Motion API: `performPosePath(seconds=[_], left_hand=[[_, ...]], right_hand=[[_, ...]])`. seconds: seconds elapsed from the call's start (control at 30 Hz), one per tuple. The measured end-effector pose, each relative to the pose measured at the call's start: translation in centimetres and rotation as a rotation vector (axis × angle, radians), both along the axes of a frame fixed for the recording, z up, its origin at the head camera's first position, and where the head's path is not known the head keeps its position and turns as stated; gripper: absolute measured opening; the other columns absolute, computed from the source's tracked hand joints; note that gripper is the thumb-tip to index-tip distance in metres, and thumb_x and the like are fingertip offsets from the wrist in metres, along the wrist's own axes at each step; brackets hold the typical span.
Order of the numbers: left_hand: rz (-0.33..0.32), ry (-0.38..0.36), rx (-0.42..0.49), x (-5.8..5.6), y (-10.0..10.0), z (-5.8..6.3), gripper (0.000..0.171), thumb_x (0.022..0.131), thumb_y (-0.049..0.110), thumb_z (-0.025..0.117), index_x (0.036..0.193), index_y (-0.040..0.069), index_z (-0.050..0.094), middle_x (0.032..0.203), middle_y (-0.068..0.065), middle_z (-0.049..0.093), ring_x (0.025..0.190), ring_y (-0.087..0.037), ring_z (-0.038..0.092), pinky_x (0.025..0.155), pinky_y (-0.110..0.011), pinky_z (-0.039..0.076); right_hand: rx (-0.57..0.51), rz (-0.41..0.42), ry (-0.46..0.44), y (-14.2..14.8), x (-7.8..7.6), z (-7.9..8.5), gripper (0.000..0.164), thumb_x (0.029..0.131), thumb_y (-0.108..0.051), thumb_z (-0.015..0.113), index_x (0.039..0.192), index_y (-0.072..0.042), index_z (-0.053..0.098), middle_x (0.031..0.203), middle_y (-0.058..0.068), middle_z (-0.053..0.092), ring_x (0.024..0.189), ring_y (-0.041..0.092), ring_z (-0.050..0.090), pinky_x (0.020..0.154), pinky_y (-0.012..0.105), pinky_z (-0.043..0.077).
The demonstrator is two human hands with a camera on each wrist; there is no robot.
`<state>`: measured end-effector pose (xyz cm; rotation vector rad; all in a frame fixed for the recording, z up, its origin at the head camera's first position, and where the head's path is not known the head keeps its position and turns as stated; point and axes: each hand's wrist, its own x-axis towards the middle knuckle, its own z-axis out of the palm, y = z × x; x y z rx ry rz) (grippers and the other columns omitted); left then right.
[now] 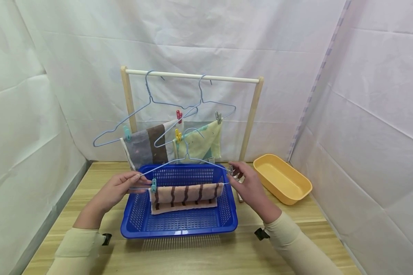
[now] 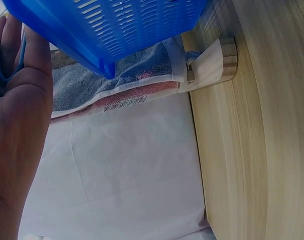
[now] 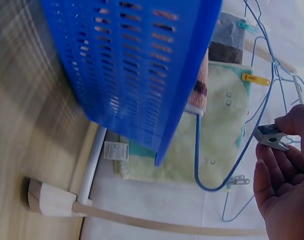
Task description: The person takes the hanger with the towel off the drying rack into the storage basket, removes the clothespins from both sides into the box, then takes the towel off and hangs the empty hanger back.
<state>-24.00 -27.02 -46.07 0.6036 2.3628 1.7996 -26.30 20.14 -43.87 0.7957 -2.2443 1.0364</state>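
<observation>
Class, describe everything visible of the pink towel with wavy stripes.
The towel is pink with brown wavy stripes, seemingly soft cloth. It hangs folded over the lower bar of a blue hanger, one layer reaching lower. A teal clip pinches its left end; none shows at its right. Whether it touches the blue basket beneath is unclear.

Left hand (image 1: pixel 114 189): thin blue wire hanger (image 1: pixel 187 156) gripped.
Right hand (image 1: pixel 249 186): small grey clothespin (image 1: pixel 231 170) pinched.
Pink brown-striped cloth (image 1: pixel 191 194): draped between both grips.
</observation>
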Motion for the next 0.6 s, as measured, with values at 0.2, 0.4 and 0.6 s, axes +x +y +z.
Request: performPosePath(seconds=[0.2, 0.4, 0.6], left_hand=[[0.013, -0.007, 0.003, 0.1, 0.1, 0.1, 0.042, 0.123, 0.028, 0.044, 0.125, -0.003, 0.073, 0.130, -0.020, 0.077, 0.115, -0.018, 0.078, 0.095, -0.036, 0.067], [0.020, -0.007, -0.006, 0.2, 0.1, 0.1, 0.042, 0.123, 0.027, 0.044, 0.125, -0.002, 0.073, 0.130, -0.021, 0.077, 0.115, -0.019, 0.078, 0.095, -0.037, 0.067], [0.020, -0.020, -0.011, 0.2, 0.1, 0.1, 0.042, 0.123, 0.029, 0.044, 0.125, -0.002, 0.073, 0.131, -0.022, 0.076, 0.115, -0.019, 0.078, 0.096, -0.037, 0.067]], right_hand=[[0.032, -0.032, 0.005, 0.8, -0.1, 0.8, 0.041, 0.093, 0.005, 0.085, 0.131, 0.001, 0.073, 0.108, 0.011, 0.075, 0.089, 0.024, 0.073, 0.073, 0.043, 0.065], [0.060, -0.087, -0.007, 2.1, -0.6, 1.4, 0.040, 0.094, 0.003, 0.084, 0.132, 0.002, 0.073, 0.101, 0.009, 0.076, 0.085, 0.023, 0.073, 0.071, 0.044, 0.064], [0.079, -0.136, -0.052, 3.7, -1.6, 1.6, 0.040, 0.096, 0.002, 0.083, 0.135, 0.002, 0.073, 0.094, 0.007, 0.075, 0.079, 0.017, 0.070, 0.066, 0.035, 0.063]])
